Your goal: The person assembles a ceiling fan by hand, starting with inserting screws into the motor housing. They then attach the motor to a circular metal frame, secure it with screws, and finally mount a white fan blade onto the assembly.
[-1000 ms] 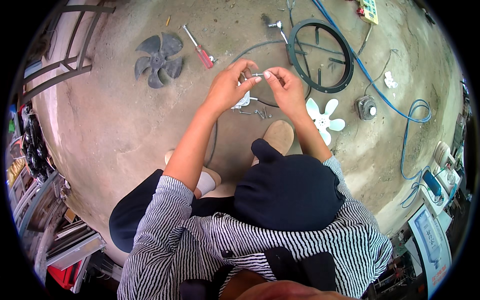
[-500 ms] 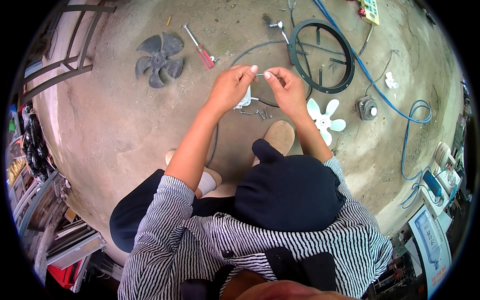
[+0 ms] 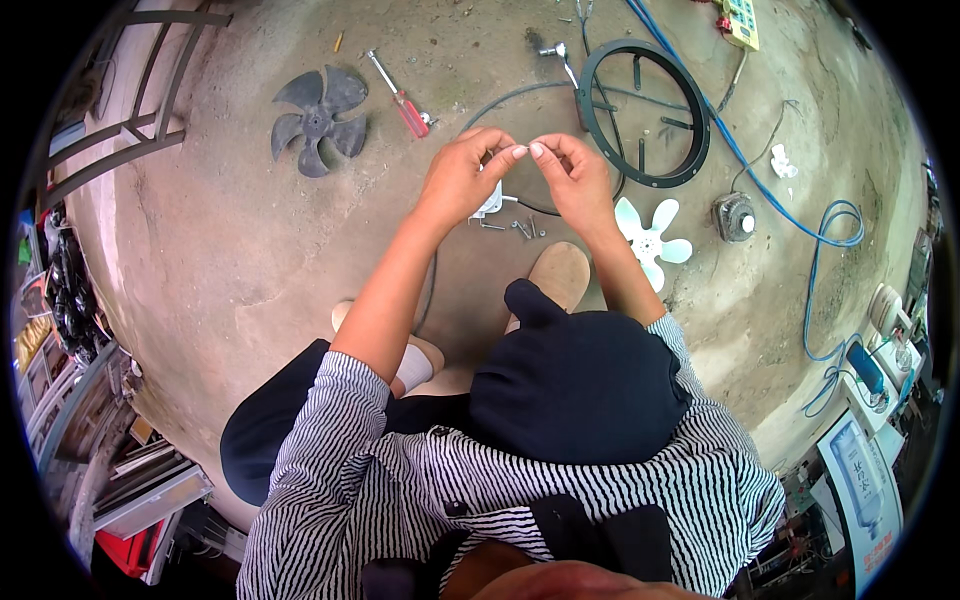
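Observation:
My left hand [image 3: 462,178] and my right hand [image 3: 577,182] are raised in front of me, both closed in a pinch. Their thumb tips and fingertips meet over a small thin metal piece, now almost wholly hidden, and its kind is too small to make out. Partly covered by the left hand, a white housing [image 3: 492,204] lies on the floor below. Several loose bolts [image 3: 522,229] are scattered just beside it. To the right of my right hand lies a pale fan blade [image 3: 648,243], and beyond it stands a black ring frame [image 3: 697,150].
A dark fan blade [image 3: 318,122] and a red-handled screwdriver [image 3: 408,112] lie at the far left. Near the ring is a ratchet wrench [image 3: 560,53]. A small motor [image 3: 735,217], a blue cable [image 3: 760,180] and a yellow power strip [image 3: 740,22] are on the right.
The fingertips of my two hands have come together, the left thumb moving right and slightly down. The thin metal piece that showed between them is now covered.

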`<state>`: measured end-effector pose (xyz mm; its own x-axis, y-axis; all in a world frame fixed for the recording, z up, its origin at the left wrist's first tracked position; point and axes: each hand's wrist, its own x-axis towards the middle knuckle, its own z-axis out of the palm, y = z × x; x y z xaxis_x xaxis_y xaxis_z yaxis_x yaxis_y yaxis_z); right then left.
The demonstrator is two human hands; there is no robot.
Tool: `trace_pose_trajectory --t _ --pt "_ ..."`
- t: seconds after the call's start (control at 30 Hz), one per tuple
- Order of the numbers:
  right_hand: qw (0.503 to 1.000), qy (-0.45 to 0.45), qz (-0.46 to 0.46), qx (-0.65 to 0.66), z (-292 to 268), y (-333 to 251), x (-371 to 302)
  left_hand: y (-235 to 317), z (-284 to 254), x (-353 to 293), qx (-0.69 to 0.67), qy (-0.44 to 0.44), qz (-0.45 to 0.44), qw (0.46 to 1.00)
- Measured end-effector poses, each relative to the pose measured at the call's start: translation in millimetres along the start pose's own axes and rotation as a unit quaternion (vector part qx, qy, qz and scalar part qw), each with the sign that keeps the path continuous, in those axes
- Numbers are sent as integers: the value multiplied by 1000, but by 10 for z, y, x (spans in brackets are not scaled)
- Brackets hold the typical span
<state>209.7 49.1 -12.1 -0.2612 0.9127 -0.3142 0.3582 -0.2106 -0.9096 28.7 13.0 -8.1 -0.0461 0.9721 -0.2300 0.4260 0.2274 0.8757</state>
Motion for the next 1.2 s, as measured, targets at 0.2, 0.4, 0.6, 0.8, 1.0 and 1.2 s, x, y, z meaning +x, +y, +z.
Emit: trace_pose_trajectory --t 0.2,0.4,0.6,0.8,1.0,1.2 --pt "1000 3 -5 11 -6 36 15 188 -24 -11 -2 -13 -81 997" --pt "1000 2 4 11 -6 -8 4 -20 8 17 -26 -1 -67 997" --pt "1000 3 -8 10 10 -11 28 3 -21 10 -18 -24 -57 998" --pt "1000 5 -11 14 24 22 49 39 -1 -8 -15 22 -24 999" --pt "1000 9 -18 3 21 -2 43 65 -15 -10 -22 8 -76 997" --pt "1000 8 -17 -2 20 -17 38 6 -42 22 0 -39 -106 994"
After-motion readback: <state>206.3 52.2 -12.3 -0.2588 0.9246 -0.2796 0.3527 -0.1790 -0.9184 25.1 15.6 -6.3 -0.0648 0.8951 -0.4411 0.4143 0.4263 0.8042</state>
